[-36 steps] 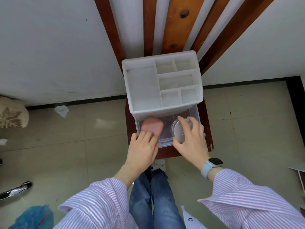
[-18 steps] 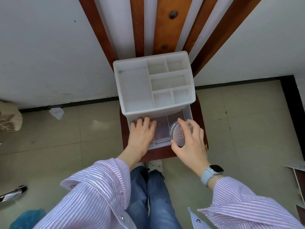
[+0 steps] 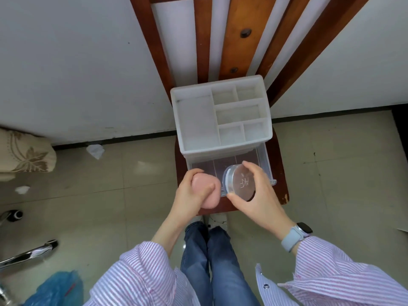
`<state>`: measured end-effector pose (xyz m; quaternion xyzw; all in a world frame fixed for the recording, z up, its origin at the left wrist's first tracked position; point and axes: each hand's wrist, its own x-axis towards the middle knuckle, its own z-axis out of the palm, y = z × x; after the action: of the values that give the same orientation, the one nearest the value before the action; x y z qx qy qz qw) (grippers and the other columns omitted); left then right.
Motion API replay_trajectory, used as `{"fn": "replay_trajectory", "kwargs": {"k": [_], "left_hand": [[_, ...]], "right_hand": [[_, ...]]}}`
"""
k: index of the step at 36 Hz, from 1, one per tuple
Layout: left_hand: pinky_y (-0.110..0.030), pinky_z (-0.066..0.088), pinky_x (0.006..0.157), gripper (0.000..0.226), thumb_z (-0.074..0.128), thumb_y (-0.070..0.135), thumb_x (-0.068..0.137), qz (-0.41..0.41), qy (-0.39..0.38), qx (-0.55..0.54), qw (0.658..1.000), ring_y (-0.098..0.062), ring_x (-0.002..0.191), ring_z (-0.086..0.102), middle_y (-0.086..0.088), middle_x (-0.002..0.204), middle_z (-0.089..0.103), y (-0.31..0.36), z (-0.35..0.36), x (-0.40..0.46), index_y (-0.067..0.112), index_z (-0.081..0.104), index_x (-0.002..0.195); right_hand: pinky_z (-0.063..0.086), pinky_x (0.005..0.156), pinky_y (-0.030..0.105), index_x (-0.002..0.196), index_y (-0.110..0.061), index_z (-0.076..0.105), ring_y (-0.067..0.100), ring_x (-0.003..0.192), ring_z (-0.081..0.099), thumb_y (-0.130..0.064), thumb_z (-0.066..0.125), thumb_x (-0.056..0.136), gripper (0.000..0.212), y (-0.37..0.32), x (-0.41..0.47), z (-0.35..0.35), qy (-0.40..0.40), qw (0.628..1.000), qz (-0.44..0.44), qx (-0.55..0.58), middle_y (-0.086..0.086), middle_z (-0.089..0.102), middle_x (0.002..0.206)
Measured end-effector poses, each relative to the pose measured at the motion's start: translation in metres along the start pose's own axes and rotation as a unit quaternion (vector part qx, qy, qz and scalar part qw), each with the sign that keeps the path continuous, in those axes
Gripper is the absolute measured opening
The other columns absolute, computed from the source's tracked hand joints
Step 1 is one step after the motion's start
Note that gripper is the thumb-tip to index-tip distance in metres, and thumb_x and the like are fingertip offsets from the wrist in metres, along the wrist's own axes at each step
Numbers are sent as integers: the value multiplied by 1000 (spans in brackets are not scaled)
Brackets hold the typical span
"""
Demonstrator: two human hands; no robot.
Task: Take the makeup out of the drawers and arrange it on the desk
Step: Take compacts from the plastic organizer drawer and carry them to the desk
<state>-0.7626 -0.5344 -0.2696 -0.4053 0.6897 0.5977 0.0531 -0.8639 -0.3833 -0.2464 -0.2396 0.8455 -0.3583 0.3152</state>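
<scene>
Pale floor tiles (image 3: 331,173) and a white wall (image 3: 66,62) frame a dark wooden chair (image 3: 280,173), whose slatted back runs up the far side. On its seat stands a white plastic organizer (image 3: 198,127) with open-topped compartments, and below these a clear drawer (image 3: 263,160) is pulled out toward the near side.

The left hand (image 3: 189,195) holds a pink rounded makeup sponge (image 3: 209,195), its grip closed around it with the thumb lying across the top; the sponge sits at the drawer's near left corner, over the front edge. The right hand (image 3: 260,195) holds a round clear-lidded compact (image 3: 240,182), tilted on edge, its grip spanning the rim with the thumb at the near side and the fingers at the far side. The compact is above the drawer's near right part. A pale blue watch (image 3: 295,237) is on the right wrist, and both arms wear pink-striped sleeves (image 3: 136,272).

At far left lies a patterned cushion (image 3: 24,151); crumpled white paper (image 3: 95,151) rests by the wall's base. A chrome chair leg (image 3: 26,255) and a blue plastic bag (image 3: 55,290) occupy the near left corner.
</scene>
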Motion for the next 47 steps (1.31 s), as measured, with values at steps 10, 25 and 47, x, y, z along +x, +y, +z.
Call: {"fn": "replay_trajectory", "kwargs": {"k": [10,25,47], "left_hand": [[-23,53,75,23,55,40,90,-42,-66,-161,984,2,94,59,9,107,60,14,-10,-9,26,57,108],[-25,45,80,48,70,22,77,56,135,135,980,1,98,50,16,119,44,-27,-48,-38,34,49,119],[-22,38,75,51,70,27,77,14,127,148,981,-3,93,50,17,120,45,-45,-39,-33,34,47,123]], "right_hand": [[21,108,22,146,-27,18,1,129,19,-39,74,73,92,-24,0,26,-83,992,-60,-70,-9,21,139],[50,87,39,123,-4,45,29,97,61,-12,39,97,28,-3,3,46,12,842,424,333,15,59,113],[43,95,38,136,-6,37,29,123,48,1,27,95,43,8,78,45,58,755,351,550,15,53,129]]}}
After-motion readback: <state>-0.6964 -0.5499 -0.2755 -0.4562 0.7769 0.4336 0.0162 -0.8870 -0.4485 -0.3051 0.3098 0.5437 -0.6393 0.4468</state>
